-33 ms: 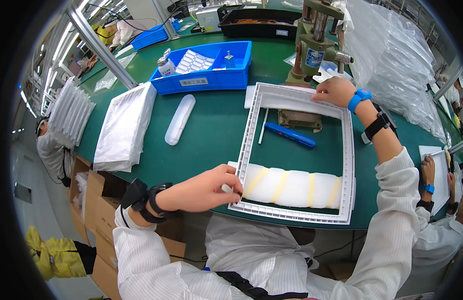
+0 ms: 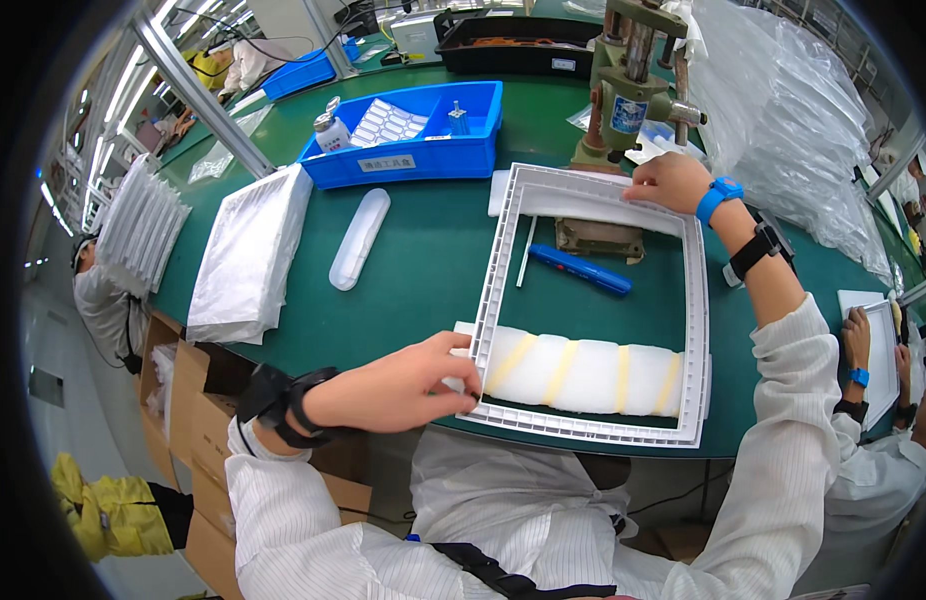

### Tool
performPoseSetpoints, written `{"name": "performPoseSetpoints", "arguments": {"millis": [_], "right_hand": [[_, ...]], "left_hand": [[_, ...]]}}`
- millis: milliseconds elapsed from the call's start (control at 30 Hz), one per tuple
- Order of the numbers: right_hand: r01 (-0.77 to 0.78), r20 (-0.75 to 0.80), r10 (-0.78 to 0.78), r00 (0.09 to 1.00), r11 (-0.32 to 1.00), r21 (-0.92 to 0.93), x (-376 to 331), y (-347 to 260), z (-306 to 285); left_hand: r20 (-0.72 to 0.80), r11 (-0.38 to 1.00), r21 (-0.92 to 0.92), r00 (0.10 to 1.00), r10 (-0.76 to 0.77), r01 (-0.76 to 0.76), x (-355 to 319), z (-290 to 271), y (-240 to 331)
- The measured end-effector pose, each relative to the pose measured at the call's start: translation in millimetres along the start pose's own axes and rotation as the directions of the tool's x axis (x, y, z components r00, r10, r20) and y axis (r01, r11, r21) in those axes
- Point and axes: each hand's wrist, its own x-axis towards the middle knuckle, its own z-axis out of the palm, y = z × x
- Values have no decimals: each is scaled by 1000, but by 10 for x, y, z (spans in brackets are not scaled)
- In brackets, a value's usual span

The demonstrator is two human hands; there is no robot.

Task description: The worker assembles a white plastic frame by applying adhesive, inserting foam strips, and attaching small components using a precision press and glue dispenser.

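Note:
A white plastic rectangular frame (image 2: 692, 330) lies in front of me on two white foam pads. The near foam pad (image 2: 608, 379) has yellow strips across it; the far foam pad (image 2: 583, 207) sits under the top rail. My left hand (image 2: 408, 383) closes its fingertips on the frame's lower left corner. With fingers bent, my right hand (image 2: 668, 184) grips the top rail near the upper right corner. Through the frame's opening I see a blue marker pen (image 2: 580, 270), a thin white stick (image 2: 527, 252) and a worn metal base (image 2: 598, 238).
A green press (image 2: 623, 110) stands behind the frame, beside piled clear plastic bags (image 2: 783, 120). To the left are a blue tray (image 2: 403, 167), a translucent case (image 2: 360, 240) and a stack of wrapped white frames (image 2: 245, 255). A co-worker's hands (image 2: 856, 345) are at the right.
My left hand has shifted slightly at the corner, and its fingers sit closer to the frame's edge. The right hand and the frame look almost unchanged.

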Motion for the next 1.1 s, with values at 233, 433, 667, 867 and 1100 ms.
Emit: {"name": "performPoseSetpoints", "arguments": {"millis": [233, 433, 667, 867, 1100], "right_hand": [[-249, 36, 248, 968, 940, 231, -258, 607, -616], [-94, -552, 499, 668, 792, 603, 69, 746, -1205], [168, -680, 574, 456, 695, 699, 917, 641, -1281], [96, -375, 545, 750, 472, 876, 1016, 832, -1379], [457, -525, 559, 642, 270, 847, 1156, 360, -1500]], "left_hand": [[-181, 937, 314, 959, 217, -153, 497, -478, 321], [-202, 737, 576, 812, 548, -354, 2226, -670, -227], [-219, 753, 584, 835, 505, -303, 2597, -710, -274], [-289, 840, 455, 843, 453, -294, 2562, -797, -287], [-457, 962, -8, 856, 241, -274, 2674, -748, -416]]}}
